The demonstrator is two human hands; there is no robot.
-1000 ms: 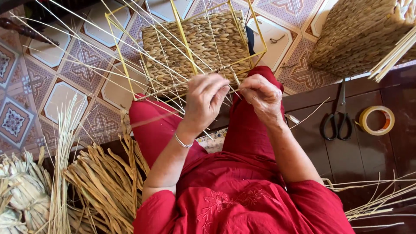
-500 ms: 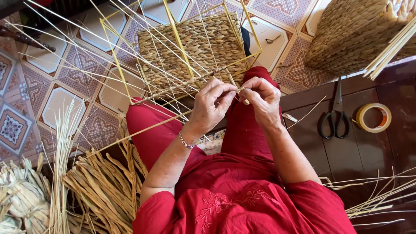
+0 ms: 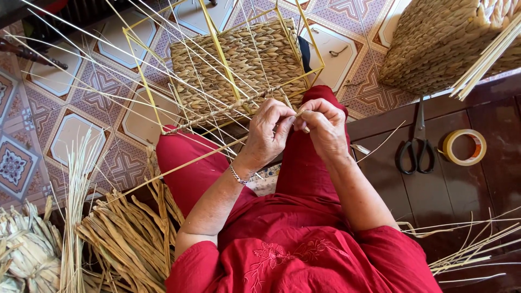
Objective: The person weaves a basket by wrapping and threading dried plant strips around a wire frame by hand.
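A half-woven straw basket [image 3: 239, 65] on a yellow wire frame [image 3: 220, 54] rests over my knees, with many thin reed spokes fanning out to the left. My left hand [image 3: 268, 133] and my right hand [image 3: 320, 127] meet at the basket's near edge, fingers pinched together on a strand of straw [image 3: 299, 113] at the woven rim. A bracelet circles my left wrist. I wear red clothes.
A finished woven basket [image 3: 445, 43] with loose reeds stands on the dark wooden bench [image 3: 488, 190] at upper right. Black scissors [image 3: 415, 152] and a roll of tape [image 3: 464, 146] lie beside it. Bundles of dried straw [image 3: 125, 239] lie on the patterned tile floor at lower left.
Both hands have drawn closer together at the basket's rim, and the basket frame has shifted slightly in view.
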